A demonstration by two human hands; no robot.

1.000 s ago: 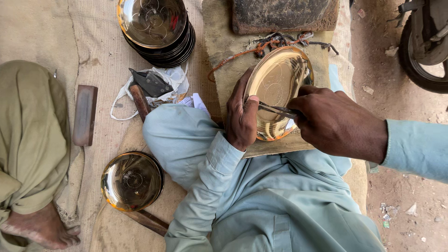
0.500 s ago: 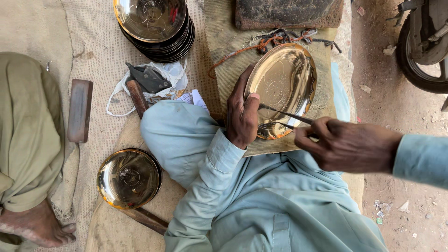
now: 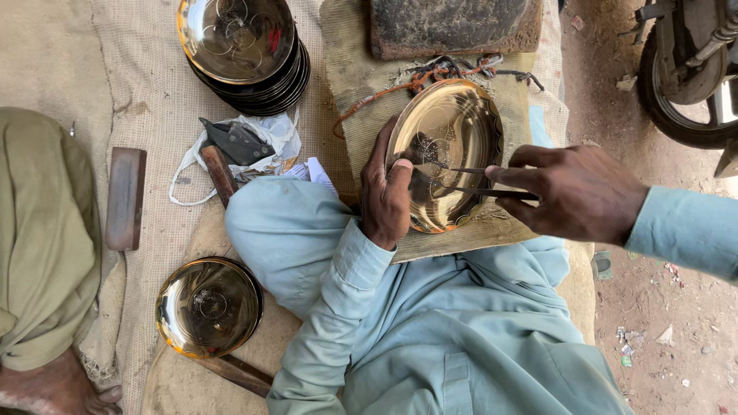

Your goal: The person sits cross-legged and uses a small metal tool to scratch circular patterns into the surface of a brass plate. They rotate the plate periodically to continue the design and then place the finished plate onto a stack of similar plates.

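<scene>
Brass plate (image 3: pixel 453 146) lay on a burlap-covered board (image 3: pixel 361 84) across the lap, centre of scene. Left hand (image 3: pixel 387 192) clamped its left rim, thumb pressed onto the inner face. Right hand (image 3: pixel 573 192) came in from the right, fingers pinched shut on a thin two-legged metal tool (image 3: pixel 469 180) whose points met the plate's middle. Stack of dark plates (image 3: pixel 246 54) sat far left. Crumpled white plastic bag (image 3: pixel 261 138) lay just near of it. Single brass plate (image 3: pixel 209 307) rested near left.
</scene>
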